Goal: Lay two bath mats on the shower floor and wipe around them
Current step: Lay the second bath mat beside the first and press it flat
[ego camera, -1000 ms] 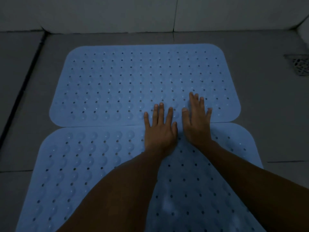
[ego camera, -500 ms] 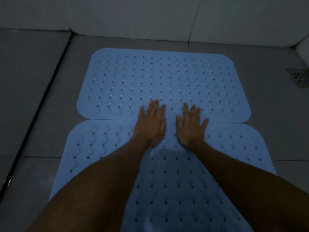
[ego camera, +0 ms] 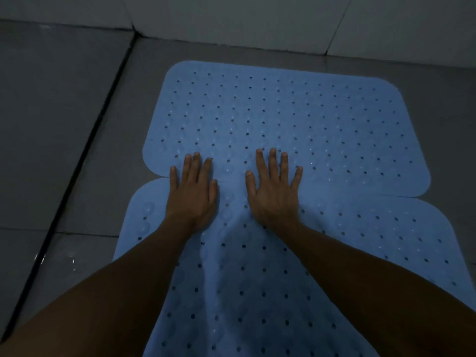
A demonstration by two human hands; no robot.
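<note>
Where both forearms enter from below, the near bath mat (ego camera: pixel 257 292) lies flat on the grey shower floor (ego camera: pixel 64 124). Left hand (ego camera: pixel 192 194) and right hand (ego camera: pixel 273 191), fingers straight, holding nothing, press across the seam. Far bath mat (ego camera: pixel 283 119) adjoins it, just short of the white wall (ego camera: pixel 257 19).

Legible text, labels, brands, numbers, signs: none. The two blue perforated mats (ego camera: pixel 283 119) (ego camera: pixel 257 292), the grey floor tiles (ego camera: pixel 51 112) and the pale wall tiles (ego camera: pixel 231 16) carry no readable markings.

Perforated rubbery mats (ego camera: pixel 283 119), matt floor tiles (ego camera: pixel 56 104)
</note>
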